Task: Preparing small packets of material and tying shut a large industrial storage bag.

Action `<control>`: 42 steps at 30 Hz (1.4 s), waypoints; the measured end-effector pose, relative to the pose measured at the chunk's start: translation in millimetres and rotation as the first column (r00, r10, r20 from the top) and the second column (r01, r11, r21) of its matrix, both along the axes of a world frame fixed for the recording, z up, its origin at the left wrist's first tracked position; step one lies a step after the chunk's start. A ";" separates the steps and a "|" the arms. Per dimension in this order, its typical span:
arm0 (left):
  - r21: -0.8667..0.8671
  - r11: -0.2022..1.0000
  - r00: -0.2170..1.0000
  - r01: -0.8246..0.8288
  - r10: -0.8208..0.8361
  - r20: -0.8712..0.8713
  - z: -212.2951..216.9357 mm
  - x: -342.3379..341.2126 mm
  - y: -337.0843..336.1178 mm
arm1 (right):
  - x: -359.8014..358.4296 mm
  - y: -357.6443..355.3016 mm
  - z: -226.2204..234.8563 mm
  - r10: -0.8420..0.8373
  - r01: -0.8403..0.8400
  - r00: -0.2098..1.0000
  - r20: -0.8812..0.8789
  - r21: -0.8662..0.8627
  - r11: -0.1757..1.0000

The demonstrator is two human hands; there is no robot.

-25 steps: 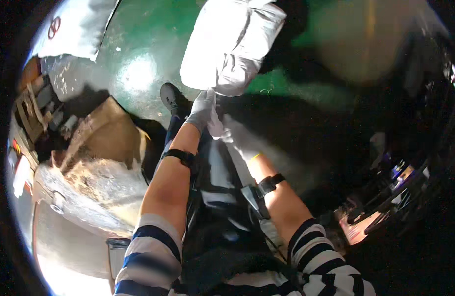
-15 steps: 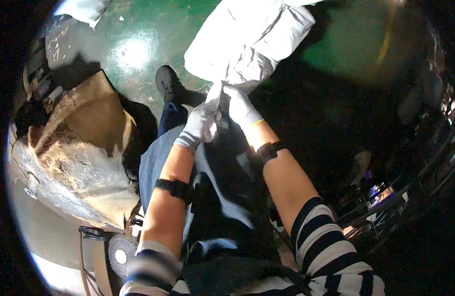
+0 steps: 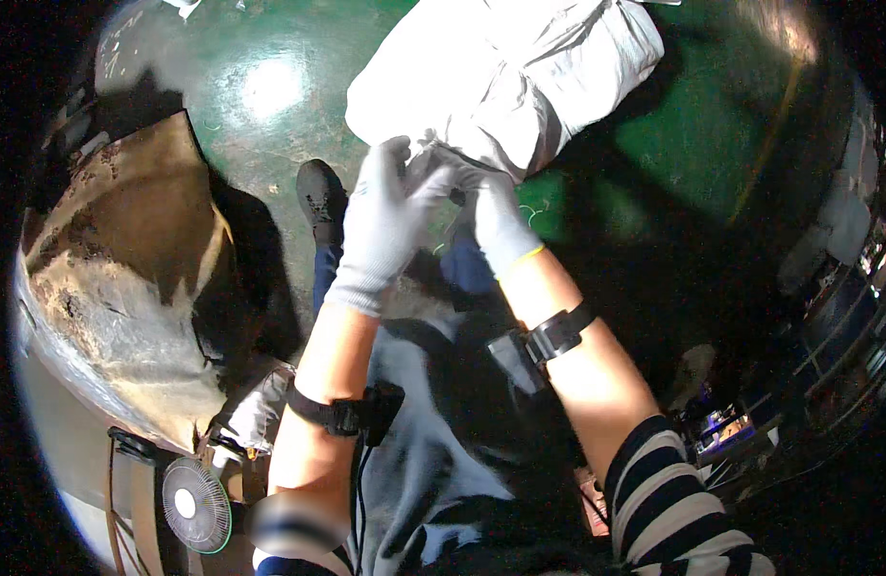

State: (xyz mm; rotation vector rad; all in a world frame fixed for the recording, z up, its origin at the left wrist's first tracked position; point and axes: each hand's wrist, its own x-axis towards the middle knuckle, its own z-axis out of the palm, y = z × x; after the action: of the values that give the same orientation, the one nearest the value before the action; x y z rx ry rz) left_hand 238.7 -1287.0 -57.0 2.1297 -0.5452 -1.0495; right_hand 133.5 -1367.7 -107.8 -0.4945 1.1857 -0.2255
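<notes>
Lying on the green floor (image 3: 241, 144) just ahead of the hands, the bulky white sack (image 3: 453, 77) runs off the upper edge, so its far end is cut off. Its near end is gathered and creased, and the gloved fingers and deep shade there hide how the cloth folds. The left hand (image 3: 371, 230) is at the near edge, blurred, with thumb and fingers parted; I cannot tell whether any cloth is caught between them. The right hand (image 3: 501, 221) is tucked against the gathered end, fingertips lost in shadow, so whether they pinch the fabric cannot be told either. Below, the dark apron (image 3: 429, 413) and forearms block much of the floor; a dark shoe (image 3: 318, 192) shows left of the left hand, its trouser leg partly covered. Black straps ring both forearms, and a smeared patch obscures the left sleeve. Well to the left stands a large, stained tan-and-grey bundle (image 3: 112, 278), its contents impossible to make out, with a round fan (image 3: 195, 504) near its lower end. Rightward, heavy darkness swallows most shapes, leaving a small lit cluster of objects (image 3: 723, 432) too small to identify.
</notes>
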 end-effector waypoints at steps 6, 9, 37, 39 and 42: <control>0.108 0.960 0.770 -0.260 0.274 -0.577 -18.1 -3.2 1.2 | 9.3 16.9 1.8 -0.152 0.116 0.983 -0.106 -0.285 0.952; 0.071 0.831 0.321 -0.551 0.290 -0.902 -30.3 7.9 25.8 | 2.3 12.1 12.8 -0.175 0.194 0.972 -0.154 0.119 0.974; -0.169 0.985 0.996 0.018 -0.004 0.084 -54.9 -7.0 39.9 | 43.2 43.4 18.4 -0.051 -0.079 0.961 -0.272 -0.446 0.891; -0.168 0.982 0.981 0.084 -0.052 0.187 -54.2 -14.8 40.2 | 45.7 40.4 17.4 -0.035 -0.204 0.928 -0.370 -0.586 0.784; -0.158 0.986 0.995 0.055 -0.040 0.095 -55.1 -22.9 50.4 | 56.2 24.0 28.8 0.268 -0.872 0.489 -0.830 -0.464 0.154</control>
State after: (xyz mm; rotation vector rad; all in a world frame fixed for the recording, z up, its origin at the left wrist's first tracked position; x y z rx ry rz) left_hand 215.9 -1236.6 -112.1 2.0388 -0.7039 -0.9055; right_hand 189.7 -1343.7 -79.0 -2.1574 1.2525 0.1059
